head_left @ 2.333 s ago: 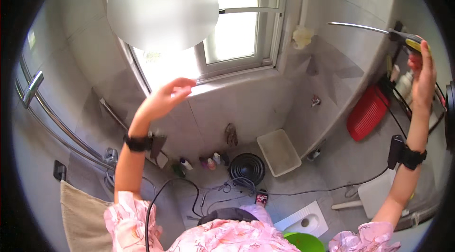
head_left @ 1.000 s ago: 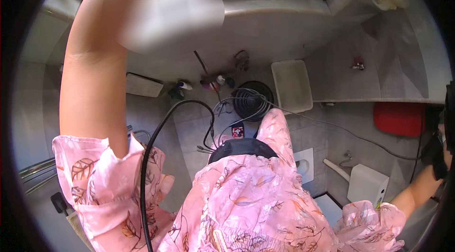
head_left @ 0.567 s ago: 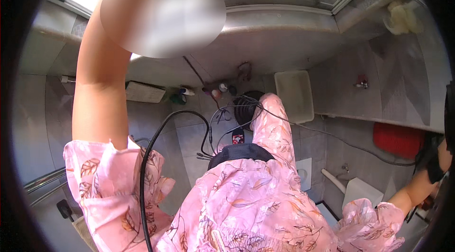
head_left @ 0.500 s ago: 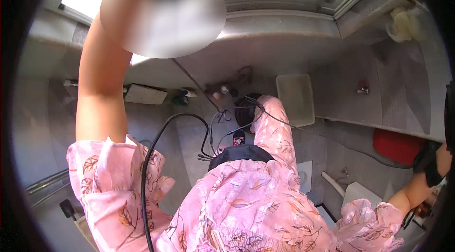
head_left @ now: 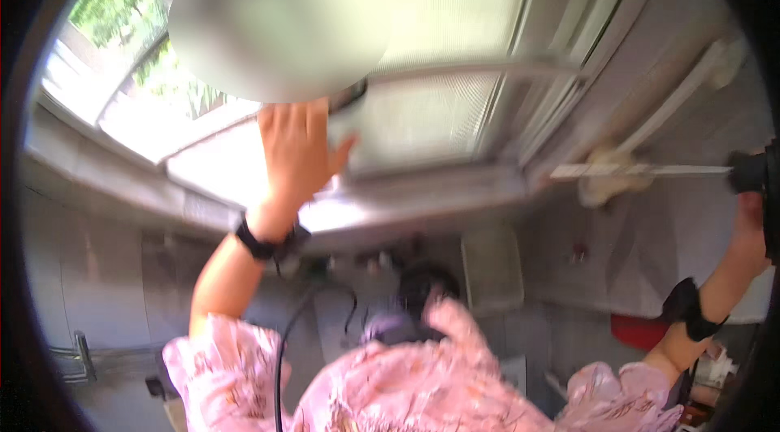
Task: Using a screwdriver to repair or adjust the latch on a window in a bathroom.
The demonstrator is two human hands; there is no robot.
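My left hand point(head_left: 296, 148) is raised in front of the window point(head_left: 439, 115), back towards me, fingers stretched out and thumb apart. A blurred oval covers its fingertips, so I cannot tell whether they touch the pane or frame. Just right of those fingers is a dark handle-like piece point(head_left: 349, 97) on the window. At the far right edge, my right hand point(head_left: 754, 225) is closed around the black grip point(head_left: 747, 172) of a tool with a long, thin, pale blade or bar point(head_left: 650, 171) pointing left. The picture edge cuts off part of this hand. Black bands circle both wrists.
A cream mesh puff point(head_left: 600, 188) hangs by the right wall, below a white bar point(head_left: 674, 103). Lower down are a pale rectangular tub point(head_left: 493, 270) and a red object point(head_left: 638, 330). A black cable point(head_left: 280, 359) runs beside my left sleeve. A metal rail point(head_left: 81, 359) is at left.
The view has tilted up towards the window. My left hand, hidden by the blur before, now shows with stretched fingers. My right hand has come up into view with the long pale-bladed tool.
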